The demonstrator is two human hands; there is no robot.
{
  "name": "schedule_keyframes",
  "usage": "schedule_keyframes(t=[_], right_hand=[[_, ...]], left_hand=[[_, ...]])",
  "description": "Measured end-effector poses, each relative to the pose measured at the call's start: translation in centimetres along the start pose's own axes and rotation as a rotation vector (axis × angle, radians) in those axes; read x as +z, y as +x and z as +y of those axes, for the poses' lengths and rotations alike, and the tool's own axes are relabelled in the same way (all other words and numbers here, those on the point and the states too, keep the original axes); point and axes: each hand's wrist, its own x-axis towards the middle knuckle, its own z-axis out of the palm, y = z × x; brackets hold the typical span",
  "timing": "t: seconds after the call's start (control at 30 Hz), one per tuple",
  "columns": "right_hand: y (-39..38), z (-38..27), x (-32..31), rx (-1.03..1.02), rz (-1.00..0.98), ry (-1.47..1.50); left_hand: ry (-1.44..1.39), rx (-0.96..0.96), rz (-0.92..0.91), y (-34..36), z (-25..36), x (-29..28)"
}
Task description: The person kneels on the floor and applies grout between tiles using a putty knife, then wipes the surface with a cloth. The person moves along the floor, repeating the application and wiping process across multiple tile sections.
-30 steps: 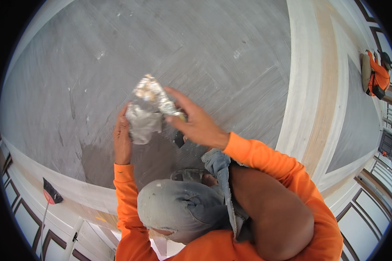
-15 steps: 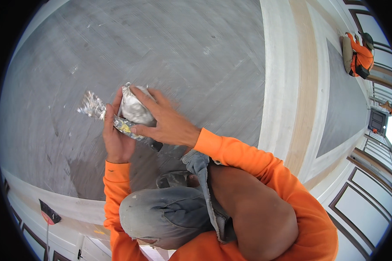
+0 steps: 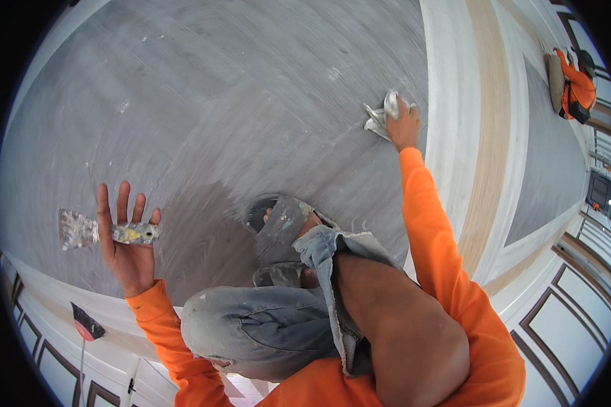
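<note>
My left hand [image 3: 130,254] is raised at the left, its fingers stretched upward, with a putty knife [image 3: 137,234] held across it. The knife's wide, crusted blade sticks out to the left; its handle is smeared with pale and yellow paint. Far to the right, my right hand [image 3: 403,126] grips a bunched whitish rag [image 3: 390,107] against the grey wood-patterned floor [image 3: 265,122]. Part of the rag fans out left of my fingers.
My sandalled foot [image 3: 278,214] and bent knees are low in the middle. A darker patch [image 3: 204,230] of floor lies beside them. Pale and tan border strips [image 3: 489,136] run along the right. A dustpan-like tool [image 3: 87,322] stands lower left. Another person in orange [image 3: 577,88] crouches far right.
My hands have moved apart. The right one has carried the rag up and right onto the floor, while the left has shifted left and down with the putty knife.
</note>
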Motion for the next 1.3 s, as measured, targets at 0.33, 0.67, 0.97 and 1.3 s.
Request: schedule_keyframes(t=[0.33,0.67,0.97,1.3], right_hand=[[-25.9,1.7,4.2,-0.930,-0.309,-0.150],[-18.4,1.3,1.9,-0.709,-0.078,-0.183],[-19.8,-5.7,-0.3,-0.527,-0.237,-0.222],[-16.9,-0.8,1.9,-0.602,-0.204,-0.372]], left_hand=[[-0.029,0.213,0.050,-10.0,5.2,5.8],[-0.106,0.236,0.293,-8.2,4.1,5.7],[0.051,0.238,0.166,-8.1,4.1,6.3],[0.190,0.182,0.227,-6.8,3.0,7.6]])
